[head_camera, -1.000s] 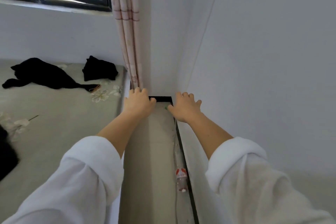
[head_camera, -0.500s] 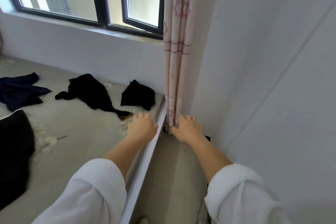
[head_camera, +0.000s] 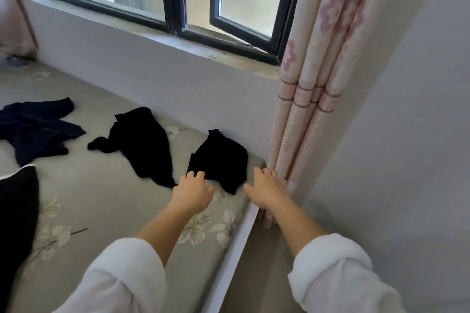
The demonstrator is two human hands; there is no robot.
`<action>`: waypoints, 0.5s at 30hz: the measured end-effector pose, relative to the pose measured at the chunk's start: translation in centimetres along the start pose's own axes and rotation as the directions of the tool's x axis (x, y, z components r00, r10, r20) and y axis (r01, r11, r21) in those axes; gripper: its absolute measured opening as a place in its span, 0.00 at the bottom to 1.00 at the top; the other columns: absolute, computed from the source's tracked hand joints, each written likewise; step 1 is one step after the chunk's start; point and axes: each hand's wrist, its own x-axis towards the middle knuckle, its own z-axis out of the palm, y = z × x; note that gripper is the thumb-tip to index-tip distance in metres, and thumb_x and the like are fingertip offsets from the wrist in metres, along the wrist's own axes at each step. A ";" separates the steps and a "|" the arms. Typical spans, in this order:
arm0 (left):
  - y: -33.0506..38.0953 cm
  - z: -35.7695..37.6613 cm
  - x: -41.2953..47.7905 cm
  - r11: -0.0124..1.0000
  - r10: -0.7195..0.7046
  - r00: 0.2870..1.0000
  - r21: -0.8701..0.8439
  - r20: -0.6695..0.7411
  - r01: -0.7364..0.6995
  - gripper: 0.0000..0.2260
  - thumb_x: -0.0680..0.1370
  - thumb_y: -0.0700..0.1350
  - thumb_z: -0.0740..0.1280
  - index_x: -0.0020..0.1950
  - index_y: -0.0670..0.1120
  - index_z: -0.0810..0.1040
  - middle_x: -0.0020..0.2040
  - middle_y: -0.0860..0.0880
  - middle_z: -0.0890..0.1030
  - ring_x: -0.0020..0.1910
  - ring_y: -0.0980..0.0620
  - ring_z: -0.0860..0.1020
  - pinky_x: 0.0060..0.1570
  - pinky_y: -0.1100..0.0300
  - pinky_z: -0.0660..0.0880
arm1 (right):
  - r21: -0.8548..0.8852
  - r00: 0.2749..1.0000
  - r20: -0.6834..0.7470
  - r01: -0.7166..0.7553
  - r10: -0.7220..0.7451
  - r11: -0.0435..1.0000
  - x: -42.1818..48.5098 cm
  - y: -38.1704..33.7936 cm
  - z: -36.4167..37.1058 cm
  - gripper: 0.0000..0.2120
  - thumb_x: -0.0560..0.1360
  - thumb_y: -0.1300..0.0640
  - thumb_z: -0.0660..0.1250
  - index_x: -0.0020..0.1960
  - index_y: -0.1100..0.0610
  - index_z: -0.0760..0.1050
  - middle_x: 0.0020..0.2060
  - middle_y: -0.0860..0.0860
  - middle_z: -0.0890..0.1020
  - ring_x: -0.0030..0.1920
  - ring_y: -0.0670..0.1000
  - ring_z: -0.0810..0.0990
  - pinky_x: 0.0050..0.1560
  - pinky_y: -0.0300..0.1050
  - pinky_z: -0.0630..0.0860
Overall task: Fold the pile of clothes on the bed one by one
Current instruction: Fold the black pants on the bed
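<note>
The clothes lay scattered on the bed (head_camera: 101, 198) rather than heaped. A small black garment (head_camera: 221, 157) sat by the corner, with a long black garment (head_camera: 145, 145) beside it. A navy garment (head_camera: 35, 129) lay farther left, and 1 more dark piece (head_camera: 15, 211) was at the near left edge.

Both hands were empty, fingers relaxed and slightly spread. The left hand (head_camera: 193, 190) hovered at the small black garment's near edge, fingertips almost on it. The right hand (head_camera: 267, 188) hung over the bed's corner, just beside the curtain (head_camera: 312, 109).

The step looked like picking up that small garment. To do it well, the right hand should shift left, clear of the curtain. The 2 hands could then pinch opposite corners, lift the cloth and spread it flat on bare bed before the 1st fold.
</note>
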 end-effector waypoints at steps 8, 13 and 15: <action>-2.5 4.1 14.3 0.964 -0.233 0.971 -0.119 0.056 0.238 0.21 0.80 0.49 0.55 0.71 0.43 0.63 0.69 0.42 0.68 0.66 0.41 0.65 0.62 0.49 0.67 | -0.032 0.972 0.210 0.116 -0.107 0.993 17.5 0.3 2.8 0.27 0.78 0.47 0.57 0.74 0.55 0.57 0.71 0.56 0.64 0.70 0.59 0.60 0.67 0.60 0.62; -3.8 8.8 21.1 0.885 -0.382 0.910 -0.219 0.163 0.411 0.24 0.80 0.49 0.55 0.74 0.43 0.60 0.72 0.42 0.65 0.69 0.40 0.63 0.64 0.48 0.66 | -0.090 0.927 0.336 0.207 -0.166 0.974 26.3 0.3 6.2 0.27 0.79 0.46 0.57 0.74 0.55 0.58 0.70 0.56 0.66 0.70 0.58 0.61 0.65 0.59 0.61; -4.7 10.7 23.1 0.853 -0.416 0.889 -0.256 0.191 0.454 0.24 0.80 0.49 0.55 0.75 0.44 0.59 0.73 0.42 0.64 0.70 0.39 0.62 0.65 0.48 0.65 | -0.101 0.908 0.378 0.233 -0.179 0.967 29.2 -0.1 8.2 0.28 0.79 0.45 0.58 0.74 0.55 0.57 0.70 0.55 0.65 0.70 0.58 0.61 0.66 0.59 0.61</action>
